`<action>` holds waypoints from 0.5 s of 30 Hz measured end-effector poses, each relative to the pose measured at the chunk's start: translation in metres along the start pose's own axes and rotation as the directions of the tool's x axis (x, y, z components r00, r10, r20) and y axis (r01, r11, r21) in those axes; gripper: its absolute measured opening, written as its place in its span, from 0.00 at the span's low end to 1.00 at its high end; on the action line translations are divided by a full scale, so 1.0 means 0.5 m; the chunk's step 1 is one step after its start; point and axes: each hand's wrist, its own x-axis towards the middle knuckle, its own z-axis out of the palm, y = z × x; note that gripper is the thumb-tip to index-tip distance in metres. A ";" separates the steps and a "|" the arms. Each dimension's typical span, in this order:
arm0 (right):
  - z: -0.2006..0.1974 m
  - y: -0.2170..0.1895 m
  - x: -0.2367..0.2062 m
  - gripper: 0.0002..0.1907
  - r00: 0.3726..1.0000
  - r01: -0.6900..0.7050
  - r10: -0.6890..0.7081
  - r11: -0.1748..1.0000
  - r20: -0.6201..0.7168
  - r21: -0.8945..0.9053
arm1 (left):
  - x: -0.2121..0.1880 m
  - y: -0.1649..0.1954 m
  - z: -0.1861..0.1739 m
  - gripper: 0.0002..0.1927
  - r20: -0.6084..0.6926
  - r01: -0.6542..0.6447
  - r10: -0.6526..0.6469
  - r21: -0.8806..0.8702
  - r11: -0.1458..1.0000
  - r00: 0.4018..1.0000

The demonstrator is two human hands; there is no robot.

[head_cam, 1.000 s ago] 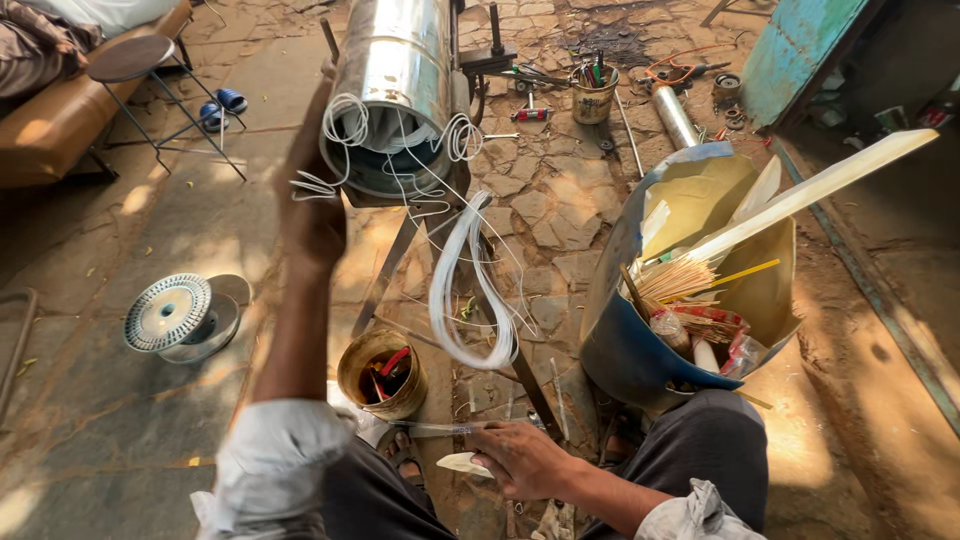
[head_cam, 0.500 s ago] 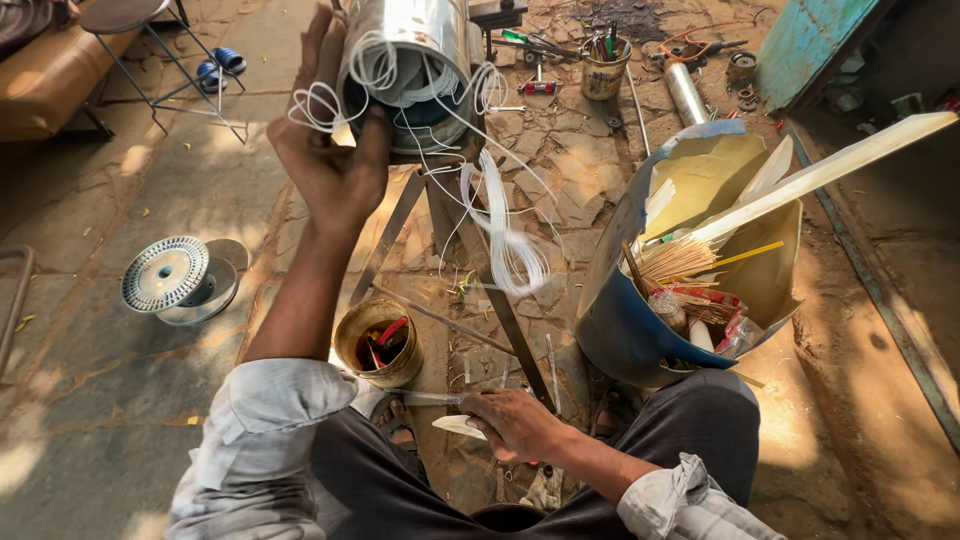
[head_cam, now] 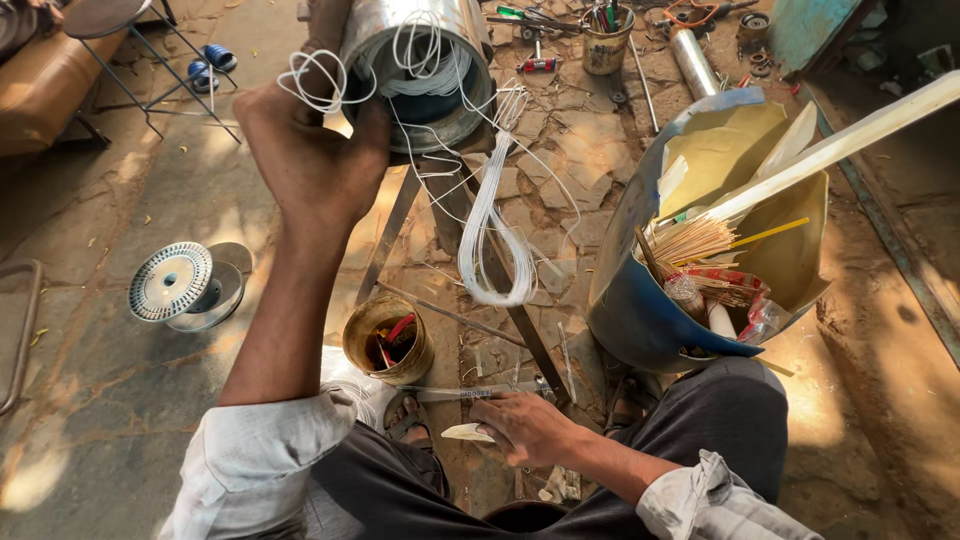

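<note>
On the left, a ribbed metal spool [head_cam: 172, 281] lay on the stone floor [head_cam: 90, 400], and the left hand [head_cam: 315, 160] was raised with its fingers [head_cam: 300, 105] clenched on thin white wire loops [head_cam: 320, 80] at the mouth of the shiny steel cylinder [head_cam: 425, 60]. These stiff wires could probably slip or tangle with the long hanging bundle [head_cam: 492, 240] if the pull was uneven. Lower, the right hand [head_cam: 528, 425] rested by a pale flat sliver [head_cam: 468, 432], fingers half curled and seemingly grasping nothing, near the blue bucket [head_cam: 640, 310].

stone floor [head_cam: 590, 150], spool [head_cam: 172, 282], tin [head_cam: 388, 340], bucket [head_cam: 650, 300]
</note>
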 end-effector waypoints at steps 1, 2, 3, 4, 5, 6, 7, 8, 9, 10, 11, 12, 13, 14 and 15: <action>0.001 0.001 -0.002 0.14 1.000 0.000 0.000 1.000 0.006 0.002 | 0.002 0.004 0.001 0.27 -0.006 0.016 -0.016 -0.001 1.000 1.000; 0.001 0.001 -0.004 0.15 1.000 0.000 0.000 1.000 0.013 0.005 | 0.004 0.009 0.002 0.27 -0.012 0.021 -0.021 0.028 0.999 1.000; 0.002 0.001 -0.004 0.16 1.000 0.000 0.000 1.000 0.018 0.008 | 0.006 0.014 0.003 0.26 -0.017 0.027 -0.026 0.057 0.998 1.000; 0.002 0.001 -0.005 0.16 1.000 -0.005 0.005 1.000 0.026 0.006 | 0.007 0.020 0.005 0.25 -0.022 0.021 -0.019 0.114 0.993 1.000; 0.002 0.001 -0.004 0.17 0.999 -0.011 0.011 1.000 0.034 0.005 | 0.008 0.025 0.008 0.24 -0.025 0.015 -0.011 0.170 0.985 1.000; 0.001 0.001 -0.003 0.18 0.999 -0.017 0.017 1.000 0.043 0.004 | 0.009 0.029 0.014 0.21 -0.032 -0.006 0.013 0.189 0.982 0.999; 0.001 0.001 -0.002 0.17 1.000 -0.003 0.003 1.000 0.025 0.000 | 0.009 0.032 0.020 0.18 -0.039 -0.026 0.034 0.208 0.978 0.999; 0.000 0.001 -0.002 0.16 1.000 0.011 -0.011 1.000 0.008 -0.004 | 0.008 0.035 0.026 0.16 -0.050 -0.034 0.046 0.217 0.976 0.998; -0.001 0.001 -0.001 0.15 1.000 0.023 -0.023 1.000 -0.010 -0.008 | 0.008 0.036 0.031 0.14 -0.061 -0.043 0.058 0.226 0.973 0.996; -0.001 0.001 -0.002 0.14 1.000 -0.010 0.010 1.000 0.019 -0.004 | 0.007 0.039 0.039 0.13 -0.077 -0.042 0.061 0.228 0.973 0.995; -0.001 0.002 -0.002 0.14 0.998 -0.042 0.043 0.999 0.045 -0.004 | 0.006 0.041 0.043 0.13 -0.089 -0.041 0.063 0.231 0.972 0.994; -0.001 0.003 -0.004 0.14 0.995 -0.073 0.073 0.997 0.072 -0.004 | 0.006 0.043 0.047 0.12 -0.100 -0.039 0.064 0.235 0.971 0.993; -0.001 0.004 -0.006 0.14 0.998 -0.049 0.049 0.999 0.041 -0.006 | 0.006 0.046 0.048 0.13 -0.107 -0.032 0.059 0.239 0.970 0.992; 0.000 0.005 -0.008 0.14 1.000 -0.024 0.024 1.000 0.009 -0.010 | 0.006 0.050 0.050 0.13 -0.114 -0.027 0.056 0.242 0.970 0.992; 0.001 0.005 -0.010 0.14 1.000 0.001 -0.001 1.000 -0.022 -0.015 | 0.007 0.054 0.049 0.14 -0.108 -0.037 0.065 0.239 0.970 0.992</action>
